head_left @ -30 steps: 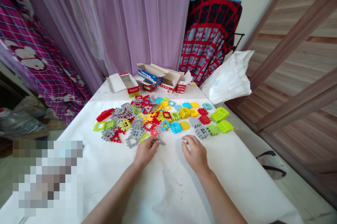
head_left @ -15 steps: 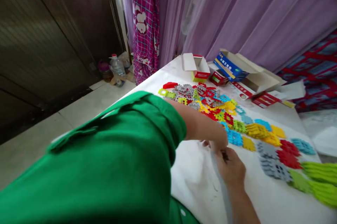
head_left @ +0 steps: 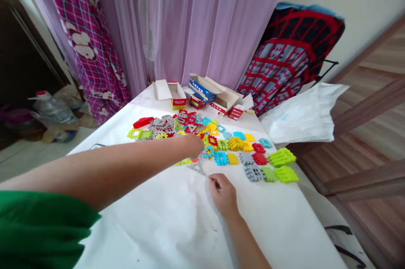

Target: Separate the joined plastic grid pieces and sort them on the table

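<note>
My left hand (head_left: 193, 146) reaches across to the near edge of a mixed pile of plastic interlocking tiles (head_left: 163, 125). Its fingers are mostly hidden behind the hand, so I cannot see whether it grips a tile. My right hand (head_left: 223, 193) rests on the white tabletop (head_left: 177, 222), fingers curled with a dark hollow at the thumb; anything inside is hidden. Beyond it lie sorted groups of tiles: blue (head_left: 221, 158), grey (head_left: 254, 173), red (head_left: 260, 158), yellow (head_left: 236, 143) and lime green (head_left: 286, 174).
Opened cardboard boxes, among them a blue one (head_left: 202, 92) and a red and white one (head_left: 177, 96), stand at the table's back. A white plastic sheet (head_left: 300, 113) lies at the right. Purple curtains (head_left: 202, 20) hang behind. A water bottle (head_left: 55, 106) stands on the left floor.
The view has swung right, showing more of the tabletop and the right wall. My left hand has moved away from my right hand towards the tile pile. My right hand stays curled.
</note>
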### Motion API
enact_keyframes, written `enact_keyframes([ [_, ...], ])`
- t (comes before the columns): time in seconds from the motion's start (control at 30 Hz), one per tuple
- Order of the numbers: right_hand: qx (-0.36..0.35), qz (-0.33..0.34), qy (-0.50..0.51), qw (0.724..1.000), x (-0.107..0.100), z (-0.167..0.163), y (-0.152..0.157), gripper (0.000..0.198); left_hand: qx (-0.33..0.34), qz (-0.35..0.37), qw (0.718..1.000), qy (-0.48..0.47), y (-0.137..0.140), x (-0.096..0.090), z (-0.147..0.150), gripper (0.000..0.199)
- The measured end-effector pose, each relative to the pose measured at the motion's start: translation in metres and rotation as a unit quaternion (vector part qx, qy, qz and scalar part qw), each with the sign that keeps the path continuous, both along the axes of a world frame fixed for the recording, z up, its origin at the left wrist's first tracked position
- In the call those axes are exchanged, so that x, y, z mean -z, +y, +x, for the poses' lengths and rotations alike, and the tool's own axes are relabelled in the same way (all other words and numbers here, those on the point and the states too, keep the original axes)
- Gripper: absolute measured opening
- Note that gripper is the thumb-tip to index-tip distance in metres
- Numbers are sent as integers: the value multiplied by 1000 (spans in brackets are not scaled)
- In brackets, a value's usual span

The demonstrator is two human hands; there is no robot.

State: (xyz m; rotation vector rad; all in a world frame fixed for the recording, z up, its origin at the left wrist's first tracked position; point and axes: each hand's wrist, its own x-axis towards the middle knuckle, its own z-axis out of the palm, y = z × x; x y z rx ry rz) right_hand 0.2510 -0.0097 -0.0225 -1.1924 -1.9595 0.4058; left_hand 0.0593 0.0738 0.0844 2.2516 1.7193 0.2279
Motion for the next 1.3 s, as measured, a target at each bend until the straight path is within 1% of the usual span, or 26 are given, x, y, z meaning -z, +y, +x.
enact_keyframes([
  [0.07, -5, -11, 13, 1000, 0, 1, -1, 17, 6, -25, 997, 72, -2, -14, -32, 12],
  [0.13, -10, -23, 20, 1000, 0, 2, -1, 17, 7, -28, 993, 113, -12, -20, -55, 18],
  [0.2, -12, -31, 18, 999, 0, 2, -1, 17, 8, -28, 990, 137, -27, -17, -67, 28],
  [0.27, -14, -34, 12, 999, 0, 3, 0, 16, 13, -26, 988, 151, -44, -5, -74, 40],
  [0.3, -16, -34, 11, 999, -1, 3, 0, 16, 11, -12, 988, 151, -51, 3, -77, 46],
  [0.37, -19, -32, 11, 999, -1, 3, 0, 15, 6, 13, 990, 138, -61, 18, -80, 54],
  [0.43, -18, -31, 12, 999, -1, 2, 1, 15, 5, 39, 992, 122, -65, 30, -83, 56],
  [0.5, -17, -31, 11, 999, -1, 2, 1, 15, 13, 64, 992, 110, -66, 39, -86, 55],
  [0.6, -15, -32, 8, 999, -1, 2, 1, 15, 15, 102, 990, 95, -66, 45, -89, 47],
  [0.7, -20, -34, 7, 999, -1, 2, 1, 15, -27, 146, 988, 42, -73, 48, -90, 36],
  [0.77, -22, -35, 7, 999, -1, 1, 1, 16, -92, 170, 981, -34, -79, 50, -86, 37],
  [0.8, -20, -35, 6, 999, -1, 1, 1, 16, -136, 173, 971, -88, -82, 51, -81, 39],
  [0.83, -17, -35, 6, 999, 0, 1, 1, 16, -185, 169, 955, -157, -86, 53, -75, 43],
  [0.87, -14, -37, 8, 999, 0, 0, 1, 16, -233, 153, 931, -237, -88, 54, -67, 48],
  [0.9, -10, -40, 10, 999, 0, -1, 0, 16, -270, 123, 896, -332, -91, 55, -58, 53],
  [0.97, -2, -46, 21, 999, -2, -2, -1, 20, -289, 33, 806, -516, -94, 58, -37, 58],
  [1.0, 0, -48, 27, 998, -3, -3, -2, 25, -291, -11, 765, -575, -95, 59, -27, 57],
  [1.03, -2, -49, 32, 998, -6, -4, -3, 31, -290, -50, 731, -616, -97, 59, -18, 56],
  [1.07, -7, -48, 36, 998, -8, -5, -4, 37, -291, -80, 706, -641, -98, 60, -11, 55],
  [1.1, -14, -47, 38, 998, -12, -6, -5, 41, -293, -103, 689, -655, -98, 61, -5, 54],
  [1.17, -16, -40, 33, 999, -19, -9, -7, 44, -295, -132, 668, -670, -100, 62, 2, 53],
  [1.23, 4, -25, 17, 1000, -24, -13, -10, 45, -293, -145, 659, -677, -100, 63, 5, 52],
  [1.3, 28, -11, -8, 1000, -27, -18, -12, 46, -290, -150, 659, -677, -100, 63, 6, 51],
])
